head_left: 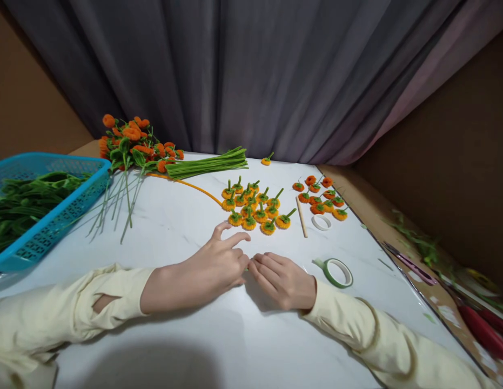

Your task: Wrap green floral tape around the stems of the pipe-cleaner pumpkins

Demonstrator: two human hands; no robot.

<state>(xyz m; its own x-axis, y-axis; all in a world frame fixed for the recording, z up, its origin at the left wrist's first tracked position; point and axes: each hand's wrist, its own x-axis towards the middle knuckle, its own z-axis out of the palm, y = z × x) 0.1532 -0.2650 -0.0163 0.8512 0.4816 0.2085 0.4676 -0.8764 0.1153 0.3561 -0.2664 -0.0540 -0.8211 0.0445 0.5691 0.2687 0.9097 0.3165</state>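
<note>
Near the middle of the white table, my left hand (213, 265) and my right hand (281, 278) meet at the fingertips. The left thumb is pinched in, while two of its fingers lift away, bent. My right fingers are curled and pressed together. Whatever lies between the fingertips is small and mostly hidden. Just beyond them stand several small yellow fuzzy pumpkin-like pieces (248, 222) with green stems. An orange fuzzy wire (186, 183) runs toward these pieces from the left. To the right of my right hand lies a roll of green tape (326, 270).
At left is a blue basket (52, 219) of green leaves, beside orange flowers (132, 132) and green fuzzy stems (208, 163). On the right are orange pieces (317, 208), a wooden stick (301, 217), a white ring (321, 222), pink-handled scissors (413, 267) and red-handled pliers (484, 329).
</note>
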